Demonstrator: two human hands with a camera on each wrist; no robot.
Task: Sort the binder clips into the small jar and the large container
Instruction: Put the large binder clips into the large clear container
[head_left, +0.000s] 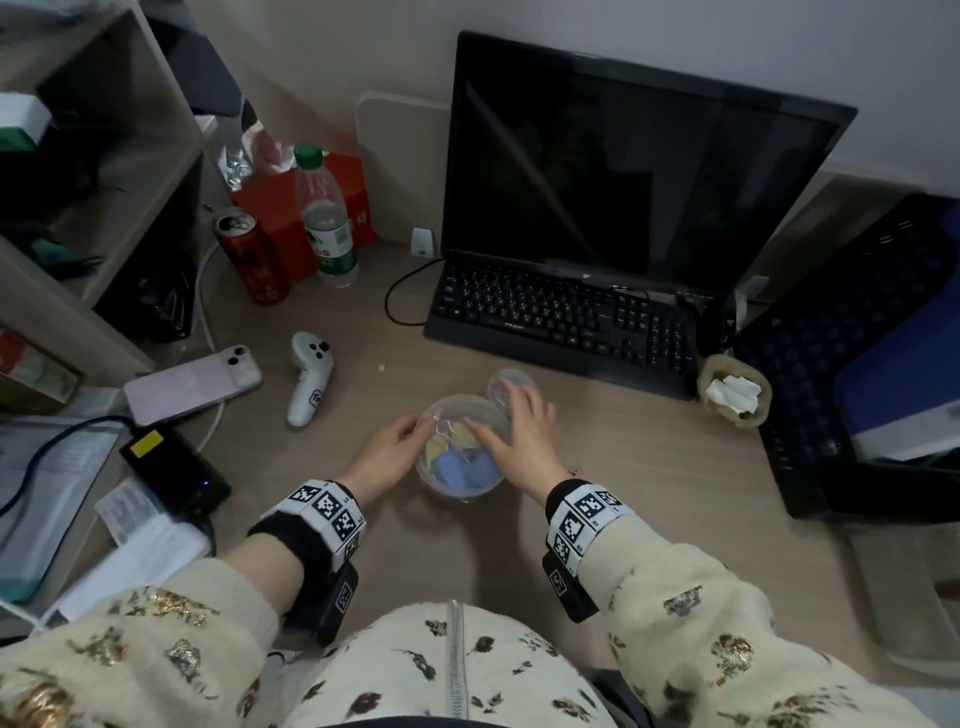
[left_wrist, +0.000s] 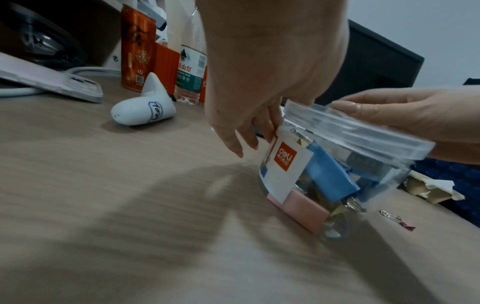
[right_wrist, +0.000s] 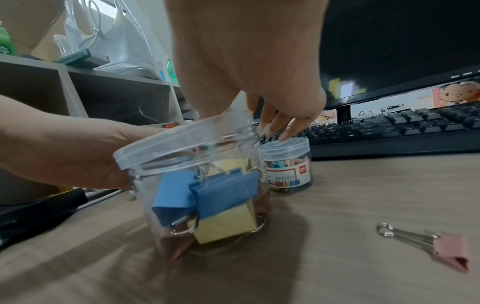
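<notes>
A large clear container (head_left: 447, 488) (left_wrist: 324, 185) (right_wrist: 207, 205) stands on the desk in front of me, holding big blue, yellow and pink binder clips. My left hand (head_left: 395, 447) (left_wrist: 249, 127) holds its left side. My right hand (head_left: 519, 431) (right_wrist: 259, 115) grips the clear lid (right_wrist: 187, 142) (left_wrist: 358, 133), which sits tilted on the container's mouth. Just behind stands the small jar (head_left: 511, 379) (right_wrist: 288, 164), lidded, with small coloured clips inside. One small pink binder clip (right_wrist: 441, 248) (left_wrist: 400, 222) lies loose on the desk to the right of the container.
A black keyboard (head_left: 561, 322) and monitor (head_left: 639, 171) stand behind the jars. To the left lie a white controller (head_left: 309, 379), a pink phone (head_left: 192, 384), a red can (head_left: 254, 257) and a water bottle (head_left: 327, 218). A paper-filled holder (head_left: 735, 389) sits at right.
</notes>
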